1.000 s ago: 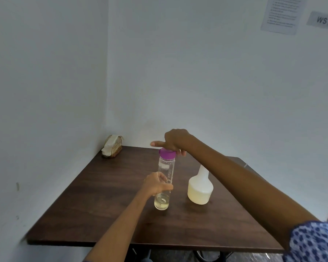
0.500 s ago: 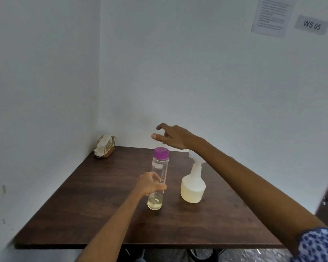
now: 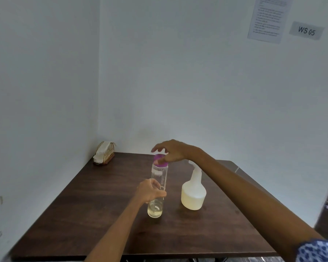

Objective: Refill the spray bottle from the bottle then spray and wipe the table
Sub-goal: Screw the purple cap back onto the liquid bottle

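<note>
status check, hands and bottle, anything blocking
Left hand gripping bottle mid-body, upright on table. Right hand on purple cap, cap on. Spray bottle beside it, apart. Nothing blocking.

Soft even light, slight motion blur

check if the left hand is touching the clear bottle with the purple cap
Touching. The head view shows the left hand wrapped around the clear bottle with the purple cap, fingers overlapping its lower body.

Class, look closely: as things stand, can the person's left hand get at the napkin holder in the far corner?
Probably not yet: the left hand is gripping the clear bottle. The tabletop toward the napkin holder looks clear.
</note>
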